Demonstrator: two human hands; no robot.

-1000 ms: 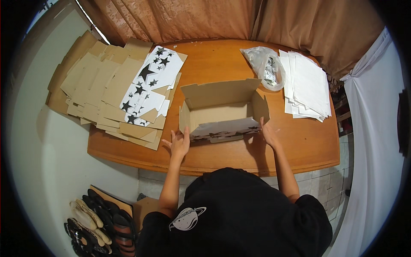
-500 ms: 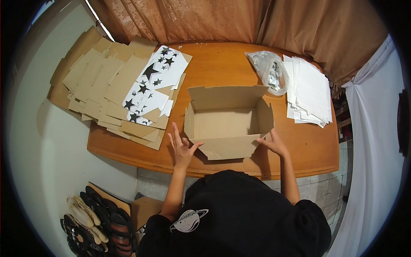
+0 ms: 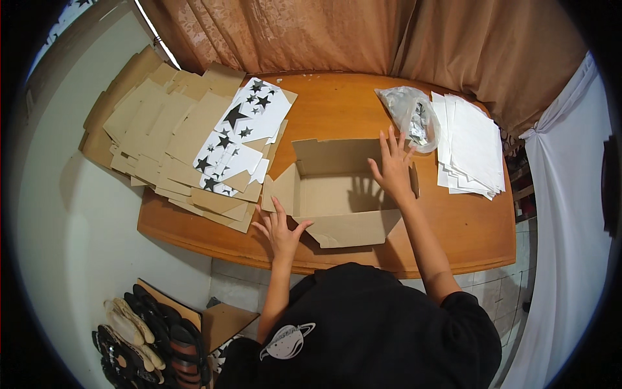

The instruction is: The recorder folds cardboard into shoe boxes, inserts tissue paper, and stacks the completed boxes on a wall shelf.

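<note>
box (image 3: 350, 231) stands open, left hand (image 3: 282, 238) by its near left corner, right hand (image 3: 394, 175) above its right side, fingers splayed.

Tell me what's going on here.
A person is handling an open cardboard box, its near flap folded outward. The left hand, spread open, is at the box's near left corner; the right hand, also spread, is over its right side. Flattened cardboard is piled to the left; a plastic bag and white sheets lie to the right.
</note>
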